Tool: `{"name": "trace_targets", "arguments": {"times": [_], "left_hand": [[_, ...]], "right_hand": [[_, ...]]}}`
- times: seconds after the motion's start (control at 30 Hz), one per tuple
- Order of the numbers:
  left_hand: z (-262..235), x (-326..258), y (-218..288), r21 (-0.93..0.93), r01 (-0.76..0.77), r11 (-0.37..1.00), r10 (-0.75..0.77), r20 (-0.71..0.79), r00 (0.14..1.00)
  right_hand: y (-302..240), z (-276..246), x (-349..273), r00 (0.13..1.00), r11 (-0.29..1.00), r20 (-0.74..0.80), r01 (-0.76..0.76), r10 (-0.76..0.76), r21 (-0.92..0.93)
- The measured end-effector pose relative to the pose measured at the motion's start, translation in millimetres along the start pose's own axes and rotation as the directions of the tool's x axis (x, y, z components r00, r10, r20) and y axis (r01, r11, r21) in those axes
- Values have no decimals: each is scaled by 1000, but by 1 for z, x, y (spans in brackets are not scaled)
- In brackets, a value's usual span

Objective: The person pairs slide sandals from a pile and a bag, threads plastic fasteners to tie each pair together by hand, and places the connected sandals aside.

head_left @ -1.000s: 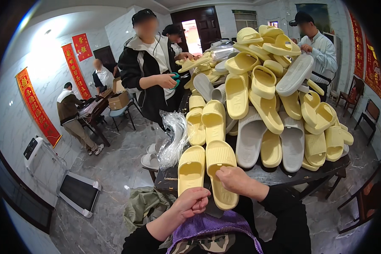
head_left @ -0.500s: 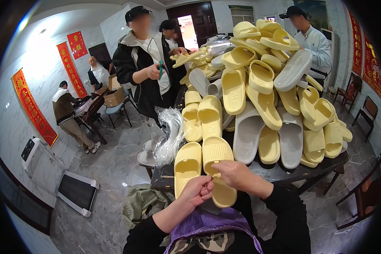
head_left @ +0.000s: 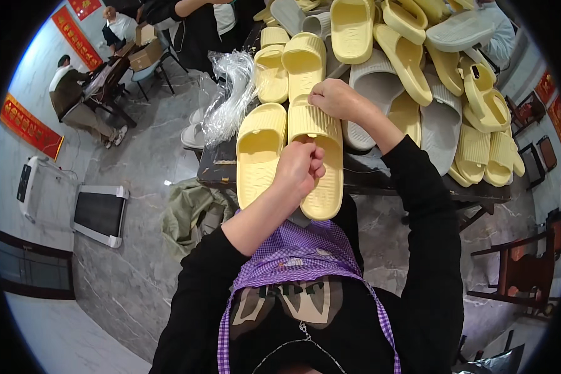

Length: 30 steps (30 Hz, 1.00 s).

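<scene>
Head view: close to the near left corner of the surface (head_left: pixel 217 169), a yellow slipper (head_left: pixel 323 187), long axis running nearly square to the near edge. Turned with strap and toe end toward the far edge, heel end toward the person, reaching out past the near edge. Over the footbed, just behind the strap (head_left: pixel 315 119): left hand (head_left: pixel 301 165), fingers curled narrow near the strap's rear edge. At the front of the strap, coming in from the right: right hand (head_left: pixel 340 100), thumb and fingertips drawn together. Cannot tell whether anything is pinched in either.

Just to the left, almost parallel and likewise heel-out over the near edge: a second yellow slipper (head_left: pixel 263 156). Farther in from that edge, a third yellow slipper (head_left: pixel 304 62), pointing much the same way. By the left edge, a clear plastic bundle (head_left: pixel 234 93); toward the right edge, a heap of yellow and grey slippers (head_left: pixel 439 124). Below the near edge, a purple checked apron (head_left: pixel 299 249).
</scene>
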<state>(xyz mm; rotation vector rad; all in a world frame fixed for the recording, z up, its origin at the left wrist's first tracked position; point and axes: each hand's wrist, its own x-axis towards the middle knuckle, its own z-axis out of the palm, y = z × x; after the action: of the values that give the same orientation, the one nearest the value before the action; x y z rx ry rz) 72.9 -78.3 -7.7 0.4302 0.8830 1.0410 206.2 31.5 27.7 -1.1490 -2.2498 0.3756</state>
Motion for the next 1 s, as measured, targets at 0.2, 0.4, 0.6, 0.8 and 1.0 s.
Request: {"name": "trace_targets", "arguments": {"times": [0.2, 0.4, 0.6, 0.8, 1.0], "left_hand": [[4, 6, -5, -30, -71, 997, 68, -92, 993], [1, 6, -3, -24, -56, 998, 55, -29, 998], [-28, -35, 5, 62, -163, 985, 151, 163, 975], [-51, -65, 27, -187, -270, 945, 302, 174, 937], [-77, -64, 37, -157, -475, 866, 492, 92, 866]], "right_hand": [[-5, 11, 13, 959, 959, 179, -178, 219, -219], [-8, 26, 22, 959, 976, 190, -199, 212, -88], [5, 30, 25, 992, 992, 34, -125, 124, 22], [3, 28, 21, 965, 946, 41, -261, 258, 195], [-2, 32, 17, 967, 965, -28, -249, 252, 84]]}}
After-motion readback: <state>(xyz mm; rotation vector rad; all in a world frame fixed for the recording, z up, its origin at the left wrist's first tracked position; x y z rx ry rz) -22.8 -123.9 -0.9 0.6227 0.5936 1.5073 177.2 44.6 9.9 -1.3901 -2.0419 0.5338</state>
